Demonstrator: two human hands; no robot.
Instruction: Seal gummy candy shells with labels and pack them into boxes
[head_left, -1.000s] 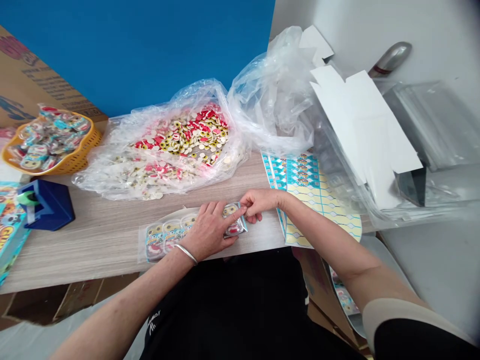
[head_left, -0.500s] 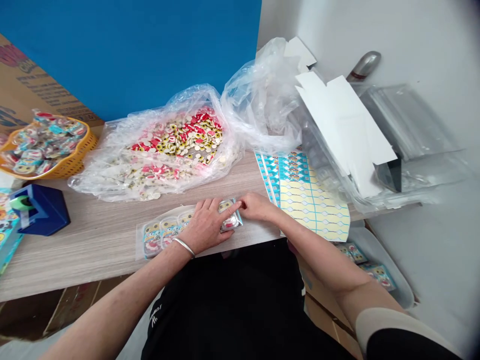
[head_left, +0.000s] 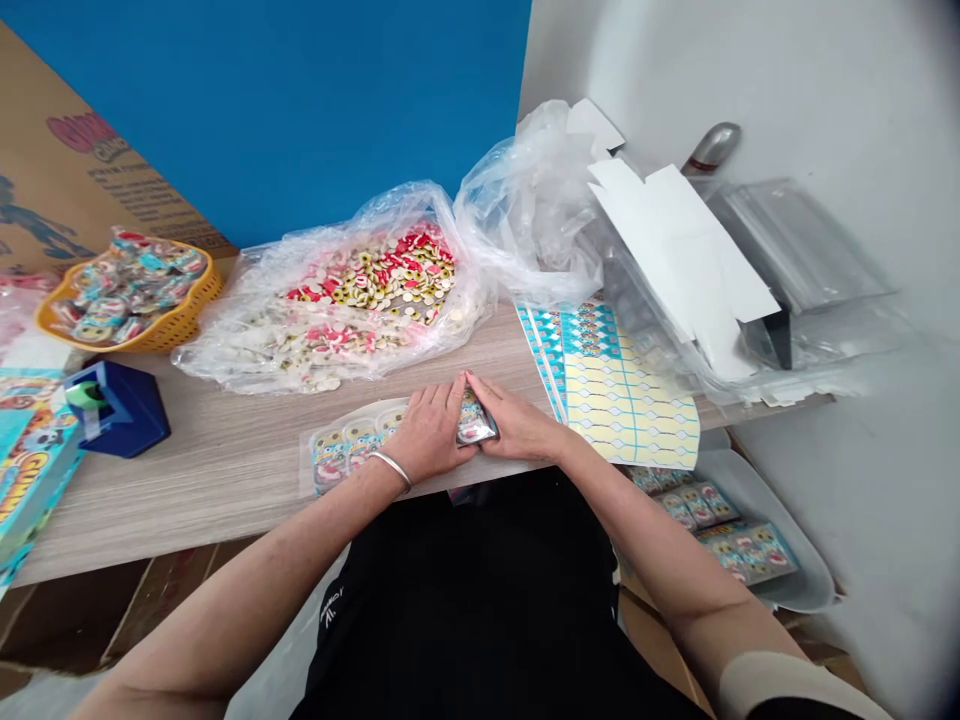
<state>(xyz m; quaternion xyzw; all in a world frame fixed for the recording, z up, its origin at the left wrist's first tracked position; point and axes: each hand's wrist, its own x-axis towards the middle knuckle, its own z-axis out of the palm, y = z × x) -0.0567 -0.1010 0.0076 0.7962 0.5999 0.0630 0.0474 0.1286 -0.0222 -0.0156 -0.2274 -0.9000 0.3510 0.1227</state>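
Observation:
A clear plastic sleeve with several small candy packets (head_left: 330,455) in a row lies along the front of the table. My left hand (head_left: 427,435) rests over its middle, fingers together and thumb spread, gripping it near the right end. At that end my right hand (head_left: 517,420) has its fingers and thumb closed round the sleeve's edge. The two sets of fingertips meet at the top. One shiny packet (head_left: 474,420) shows between my hands; the packets under my left palm are hidden.
Behind my hands lies a clear bag of red, white and yellow candies (head_left: 375,290). A yellow basket (head_left: 180,310) of wrapped packets and a blue tape dispenser (head_left: 135,415) stand left. Printed label sheets (head_left: 637,400), white cartons (head_left: 682,260) and a grey bin (head_left: 814,590) are right.
My right hand has gone from pinching the sleeve's right end to cupping it, its fingertips now against my left. My left index finger has drawn in beside the others. The view has shifted slightly.

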